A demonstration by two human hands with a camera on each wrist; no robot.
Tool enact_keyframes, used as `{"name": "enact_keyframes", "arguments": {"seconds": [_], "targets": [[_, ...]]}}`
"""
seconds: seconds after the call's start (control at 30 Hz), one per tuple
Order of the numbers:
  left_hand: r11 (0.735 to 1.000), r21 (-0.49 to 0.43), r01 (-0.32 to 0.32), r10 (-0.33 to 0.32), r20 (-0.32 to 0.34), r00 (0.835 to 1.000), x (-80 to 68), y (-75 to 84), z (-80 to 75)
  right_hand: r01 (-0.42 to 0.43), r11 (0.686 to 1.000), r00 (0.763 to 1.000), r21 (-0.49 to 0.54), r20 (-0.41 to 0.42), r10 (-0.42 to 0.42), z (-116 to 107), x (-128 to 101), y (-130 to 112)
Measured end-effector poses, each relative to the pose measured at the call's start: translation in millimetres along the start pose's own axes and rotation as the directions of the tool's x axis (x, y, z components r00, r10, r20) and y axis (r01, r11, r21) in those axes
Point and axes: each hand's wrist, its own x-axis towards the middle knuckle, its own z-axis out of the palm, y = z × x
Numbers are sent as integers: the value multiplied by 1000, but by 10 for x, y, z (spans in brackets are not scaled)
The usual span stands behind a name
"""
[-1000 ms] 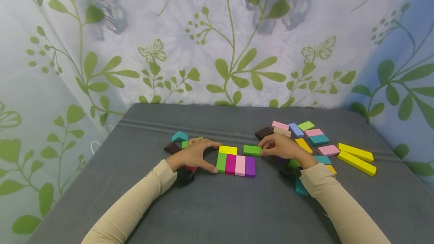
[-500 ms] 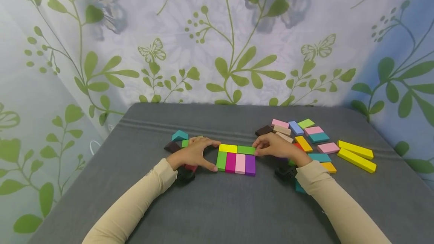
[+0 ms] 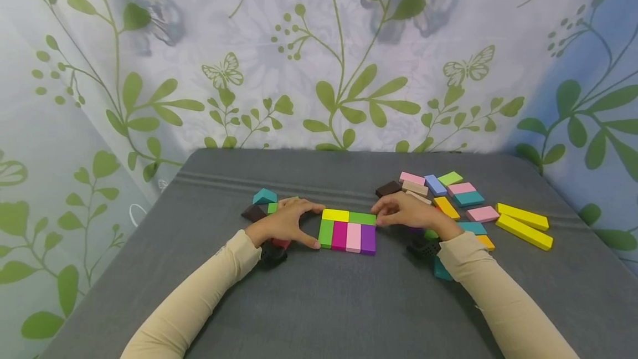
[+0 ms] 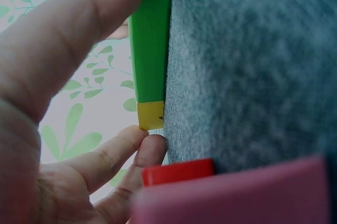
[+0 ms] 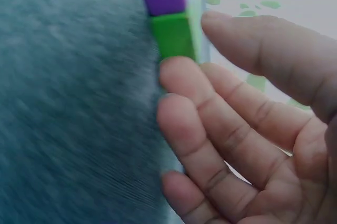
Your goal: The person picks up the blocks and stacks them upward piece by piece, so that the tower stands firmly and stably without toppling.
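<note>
Now pressed against the green block (image 3: 362, 218) at its right end with the right hand's (image 3: 406, 215) relaxed, near-straight grip, long axis running leftward to the yellow block (image 3: 335, 215). Braced from the far side by the left hand (image 3: 285, 224), thumb and fingers spread. Crowded close behind the right wrist by loose blocks (image 3: 461, 199) on the grey surface (image 3: 319, 298).

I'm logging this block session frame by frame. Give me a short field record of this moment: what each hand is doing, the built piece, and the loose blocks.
left hand: open, thumb and fingers against the left edge of the slab
right hand: open, fingertips at the green block
slab: four upright blocks in a row, yellow and green laid across the far side
loose blocks: scattered right of the slab
two long yellow bars: far right, side by side
surface: grey mat
</note>
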Motion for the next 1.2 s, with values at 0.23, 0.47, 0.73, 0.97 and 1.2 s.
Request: {"name": "enact_keyframes", "arguments": {"seconds": [0.23, 0.47, 0.73, 0.97, 1.2], "targets": [[1000, -9, -7, 7, 1, 1000, 1, 25, -4, 26, 998, 999, -51, -26, -27, -160, -179, -137], [1000, -11, -8, 8, 5, 1000, 6, 3, 12, 142, 983, 989, -117, -24, -145, -269, -539, -96], [1000, 12, -20, 20, 7, 1000, 7, 13, -8, 254, 953, 967, -165, 24, -254, -357, -998, 224], [1000, 8, -7, 7, 8, 1000, 4, 13, -27, 166, 947, 986, -276, 53, -157, -306, -1183, 163], [1000, 10, -15, 15, 5, 1000, 13, 9, -16, 46, 955, 998, -294, 62, -29, -225, -1210, 27]]}}
